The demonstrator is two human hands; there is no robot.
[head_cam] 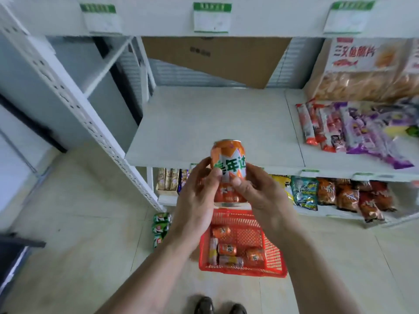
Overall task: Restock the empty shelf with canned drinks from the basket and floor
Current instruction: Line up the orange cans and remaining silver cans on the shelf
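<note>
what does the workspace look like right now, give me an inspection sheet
surface: white shelf board bare, no cans on it yet
job's things: orange soda can held upright in front of the shelf edge; red basket on the floor holds more orange cans; green cans lie on the floor left of it
clutter: snack packets on the adjoining board to the right
grippers: left hand and right hand both grip the can
cables: nothing seen
surroundings: cardboard sheet behind the shelf; snack bags on the lower shelf

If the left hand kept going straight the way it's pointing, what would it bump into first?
Probably the front edge of the empty shelf. The left hand and right hand hold the orange can just before it, though depth is unclear.
</note>
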